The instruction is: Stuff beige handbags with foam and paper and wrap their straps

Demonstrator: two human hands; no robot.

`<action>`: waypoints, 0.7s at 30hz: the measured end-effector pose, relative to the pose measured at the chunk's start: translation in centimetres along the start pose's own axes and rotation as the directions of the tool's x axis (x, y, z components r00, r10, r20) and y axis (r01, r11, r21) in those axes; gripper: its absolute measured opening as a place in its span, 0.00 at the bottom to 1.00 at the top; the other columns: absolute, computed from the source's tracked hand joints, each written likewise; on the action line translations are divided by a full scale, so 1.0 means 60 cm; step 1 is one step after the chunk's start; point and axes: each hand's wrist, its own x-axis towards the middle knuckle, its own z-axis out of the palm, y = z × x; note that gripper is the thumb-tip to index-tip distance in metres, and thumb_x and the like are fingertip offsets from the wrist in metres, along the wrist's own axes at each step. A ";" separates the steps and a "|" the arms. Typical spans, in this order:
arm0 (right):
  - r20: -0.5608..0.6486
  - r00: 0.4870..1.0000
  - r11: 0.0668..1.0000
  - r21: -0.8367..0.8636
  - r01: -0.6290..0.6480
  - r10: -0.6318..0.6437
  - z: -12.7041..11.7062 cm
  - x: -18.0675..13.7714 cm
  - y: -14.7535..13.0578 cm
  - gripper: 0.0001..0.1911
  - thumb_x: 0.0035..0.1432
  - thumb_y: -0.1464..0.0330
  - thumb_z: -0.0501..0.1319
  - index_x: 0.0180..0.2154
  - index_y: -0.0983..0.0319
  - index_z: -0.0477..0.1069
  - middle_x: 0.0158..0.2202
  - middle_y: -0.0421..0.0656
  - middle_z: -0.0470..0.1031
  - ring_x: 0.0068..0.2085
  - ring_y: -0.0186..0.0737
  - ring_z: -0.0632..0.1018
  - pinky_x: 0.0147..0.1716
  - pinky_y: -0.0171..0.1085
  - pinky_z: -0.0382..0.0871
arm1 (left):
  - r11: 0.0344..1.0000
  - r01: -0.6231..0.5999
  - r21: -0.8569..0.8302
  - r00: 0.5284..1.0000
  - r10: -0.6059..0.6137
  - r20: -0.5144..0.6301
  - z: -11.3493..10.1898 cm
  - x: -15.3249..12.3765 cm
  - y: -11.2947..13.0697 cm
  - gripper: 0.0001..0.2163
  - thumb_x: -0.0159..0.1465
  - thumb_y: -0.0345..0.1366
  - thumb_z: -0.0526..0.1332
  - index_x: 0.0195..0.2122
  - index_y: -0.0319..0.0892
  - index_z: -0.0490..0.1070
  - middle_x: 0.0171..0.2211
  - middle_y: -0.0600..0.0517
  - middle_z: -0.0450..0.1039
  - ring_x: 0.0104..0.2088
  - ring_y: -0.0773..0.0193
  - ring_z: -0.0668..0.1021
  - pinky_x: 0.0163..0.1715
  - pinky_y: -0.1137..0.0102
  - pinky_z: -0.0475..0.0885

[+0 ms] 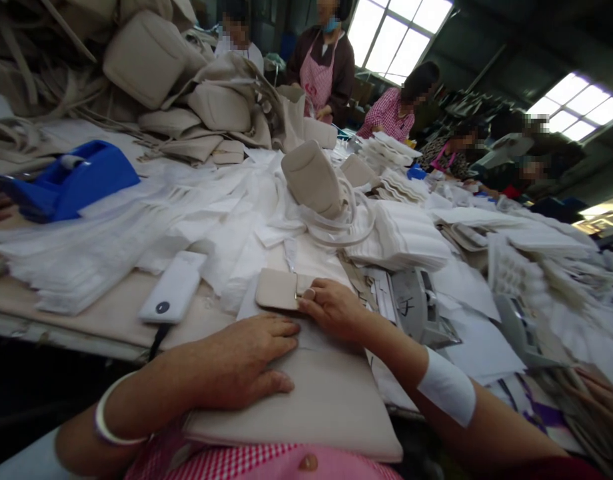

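A flat beige bag (pixel 306 400) lies at the table's front edge, against the pink checked apron. My left hand (pixel 246 360) rests palm down on it, fingers stretched out. At the bag's far end is a rounded beige tab (pixel 276 289) with a thin metal fitting. My right hand (pixel 331 308) pinches this tab beside the fitting, thumb in front and fingers curled behind. A sheet of white paper or film lies partly under both hands.
A white power bank (pixel 172 288) with a dark cable lies left, near a blue tape dispenser (pixel 71 180). Grey tape dispensers (pixel 419 307) stand right. White foam sheets (pixel 396 233), a wrapped beige bag (pixel 311 179) and piled bags lie beyond. Several people work at the back.
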 end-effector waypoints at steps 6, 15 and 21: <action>0.000 0.988 0.962 0.229 -0.150 0.154 0.013 0.013 0.021 0.23 0.67 0.65 0.52 0.19 0.62 0.62 0.23 0.38 0.63 0.26 0.31 0.66 0.30 0.33 0.58 | 0.999 -0.031 -0.028 0.999 0.031 -0.010 0.003 -0.011 -0.001 0.19 0.65 0.43 0.58 0.55 0.44 0.70 0.58 0.45 0.69 0.58 0.51 0.70 0.58 0.61 0.65; 0.055 0.998 0.994 0.103 0.036 -0.041 0.001 -0.013 -0.002 0.15 0.54 0.58 0.66 0.39 0.61 0.73 0.37 0.46 0.73 0.42 0.43 0.71 0.43 0.39 0.63 | 0.995 -0.028 -0.094 0.999 0.024 -0.042 0.010 -0.017 -0.009 0.18 0.65 0.42 0.57 0.56 0.47 0.69 0.56 0.47 0.71 0.56 0.53 0.72 0.58 0.62 0.65; 0.027 0.996 0.987 -0.132 0.086 -0.084 0.019 -0.020 -0.019 0.10 0.62 0.65 0.58 0.39 0.64 0.74 0.37 0.50 0.73 0.42 0.46 0.69 0.44 0.43 0.62 | 0.997 0.007 -0.072 1.000 -0.008 -0.023 0.009 -0.015 -0.003 0.17 0.65 0.41 0.58 0.54 0.45 0.70 0.55 0.47 0.71 0.56 0.53 0.72 0.57 0.62 0.66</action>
